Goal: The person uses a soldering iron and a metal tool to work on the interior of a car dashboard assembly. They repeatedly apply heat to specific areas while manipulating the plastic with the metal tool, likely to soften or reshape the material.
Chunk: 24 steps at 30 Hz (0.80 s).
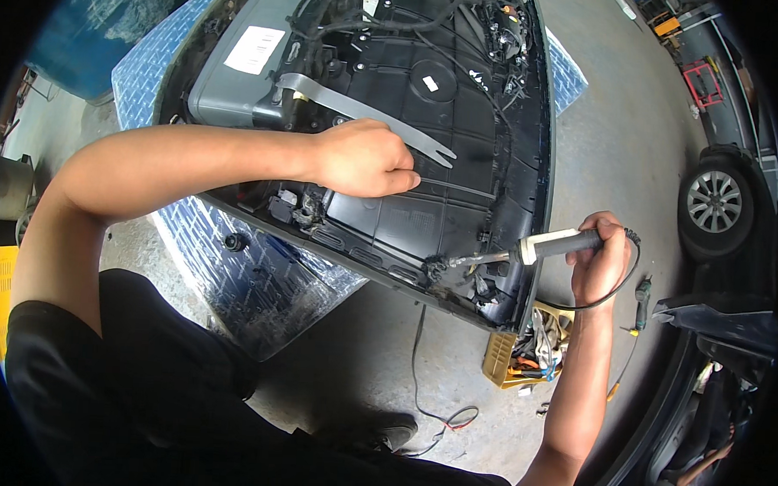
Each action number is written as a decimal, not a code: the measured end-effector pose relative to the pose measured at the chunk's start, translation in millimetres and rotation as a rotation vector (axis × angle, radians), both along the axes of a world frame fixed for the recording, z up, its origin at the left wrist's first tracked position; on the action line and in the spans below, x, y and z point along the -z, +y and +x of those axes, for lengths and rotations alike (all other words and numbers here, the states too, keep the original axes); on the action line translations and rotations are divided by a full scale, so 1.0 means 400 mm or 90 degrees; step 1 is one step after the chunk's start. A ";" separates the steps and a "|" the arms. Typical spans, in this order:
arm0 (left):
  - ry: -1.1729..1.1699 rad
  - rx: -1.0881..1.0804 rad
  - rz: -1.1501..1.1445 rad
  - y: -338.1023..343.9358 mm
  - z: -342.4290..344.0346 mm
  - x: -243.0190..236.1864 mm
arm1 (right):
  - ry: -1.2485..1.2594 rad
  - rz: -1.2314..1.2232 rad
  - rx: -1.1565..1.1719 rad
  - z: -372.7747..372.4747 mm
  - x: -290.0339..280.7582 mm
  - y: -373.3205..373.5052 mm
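A large black vehicle panel with wiring and plastic fittings lies in front of me. My right hand grips the dark handle of a soldering iron, whose cable loops back past my wrist. Its metal tip points left, at the panel's near right corner, where dark material sits; whether they touch I cannot tell. My left hand is closed over the middle of the panel, its curled fingers hiding anything inside. Just beyond that hand lies a flat grey metal pry bar with a forked right end and a hooked left end.
Blue patterned sheeting covers the support under the panel, with a small black round part on it. A yellow crate of tools stands on the floor. A thin cable trails near my shoe. A wheeled vehicle stands right.
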<state>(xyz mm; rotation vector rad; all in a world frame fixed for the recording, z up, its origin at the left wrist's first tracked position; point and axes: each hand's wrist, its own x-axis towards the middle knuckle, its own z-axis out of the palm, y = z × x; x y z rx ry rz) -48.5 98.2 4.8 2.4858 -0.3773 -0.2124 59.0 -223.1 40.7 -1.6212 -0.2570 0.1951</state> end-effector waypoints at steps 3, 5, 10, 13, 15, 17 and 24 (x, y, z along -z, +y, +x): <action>0.000 0.000 -0.001 -0.001 0.000 -0.003 | 0.000 -0.004 0.010 0.002 0.001 -0.001; -0.004 0.002 -0.007 -0.001 0.001 -0.001 | -0.002 -0.016 0.016 0.002 0.001 -0.003; -0.007 -0.004 -0.010 0.001 -0.003 0.002 | 0.004 -0.021 0.014 -0.002 0.000 0.003; -0.005 -0.001 -0.014 -0.001 -0.002 0.000 | -0.006 -0.025 0.013 -0.001 0.008 -0.006; -0.008 0.006 -0.016 -0.004 0.002 0.002 | -0.010 -0.005 0.017 -0.003 0.005 -0.014; -0.011 0.002 -0.013 -0.001 -0.004 0.000 | -0.019 0.024 0.004 -0.006 0.000 -0.014; -0.030 0.010 -0.002 0.000 -0.002 0.007 | -0.074 0.003 -0.061 -0.018 -0.001 -0.026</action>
